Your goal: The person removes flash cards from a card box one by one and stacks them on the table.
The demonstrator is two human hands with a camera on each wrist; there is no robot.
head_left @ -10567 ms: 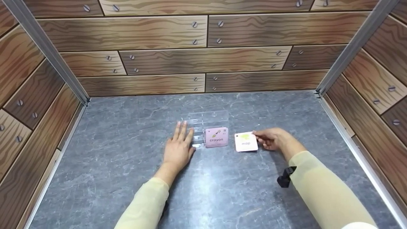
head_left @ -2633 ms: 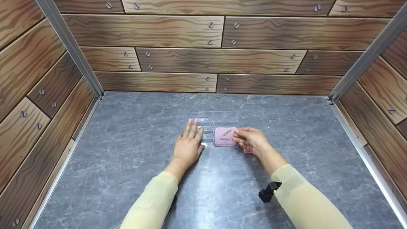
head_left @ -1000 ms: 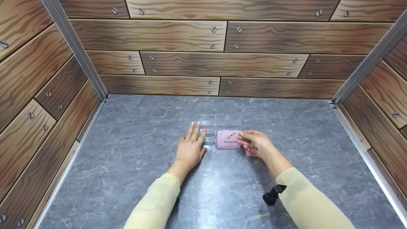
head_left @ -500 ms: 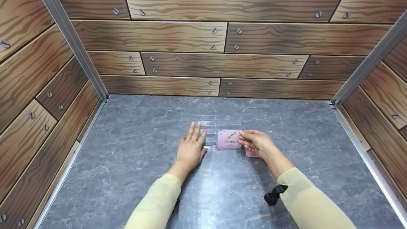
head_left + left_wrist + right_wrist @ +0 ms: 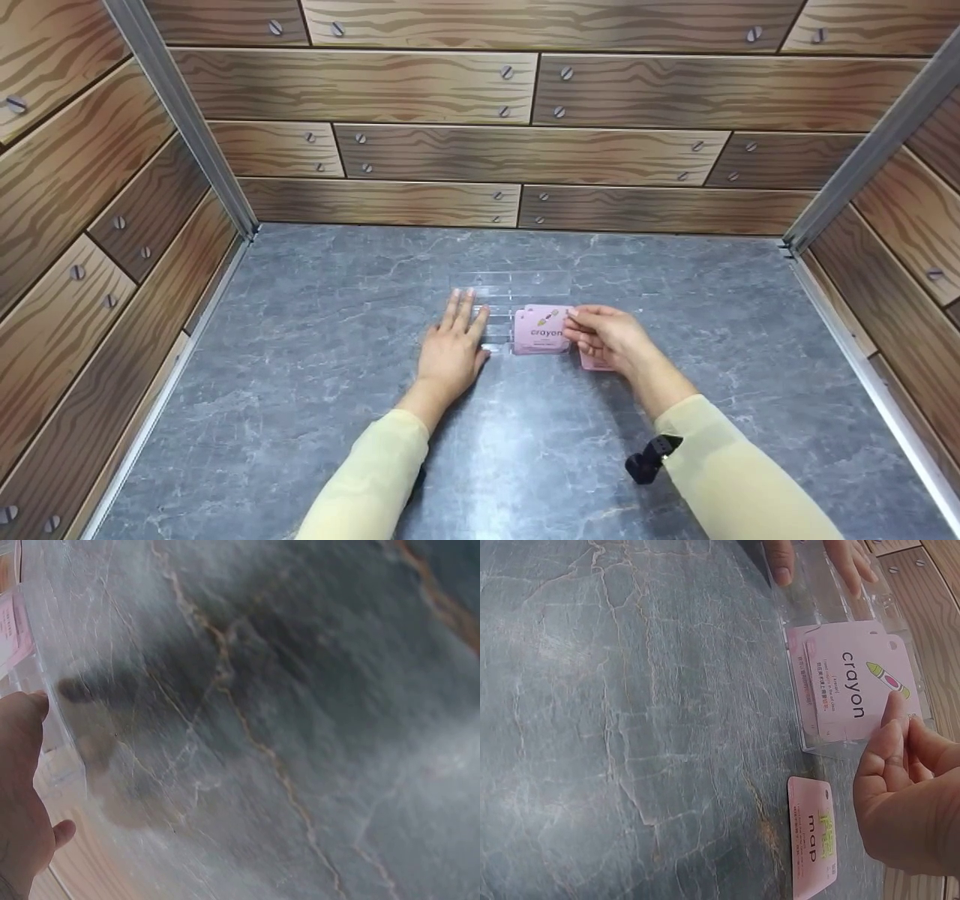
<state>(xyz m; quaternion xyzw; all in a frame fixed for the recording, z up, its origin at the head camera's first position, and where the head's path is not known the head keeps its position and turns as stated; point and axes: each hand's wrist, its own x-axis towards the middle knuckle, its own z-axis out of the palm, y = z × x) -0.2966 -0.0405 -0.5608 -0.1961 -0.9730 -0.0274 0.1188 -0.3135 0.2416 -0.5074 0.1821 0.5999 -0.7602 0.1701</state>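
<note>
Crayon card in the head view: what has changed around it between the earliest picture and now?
The right hand has let go of the map card, shifted left and now pinches the crayon card, which has slid slightly upward over another pink card. The left hand still rests on the clear holder.

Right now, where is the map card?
In the right wrist view, the map card lies at lower right on the table, beside the clear rack and the right hand, which partly hides it in the head view.

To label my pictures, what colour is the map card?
The map card is pink, clearest in the right wrist view.
</note>
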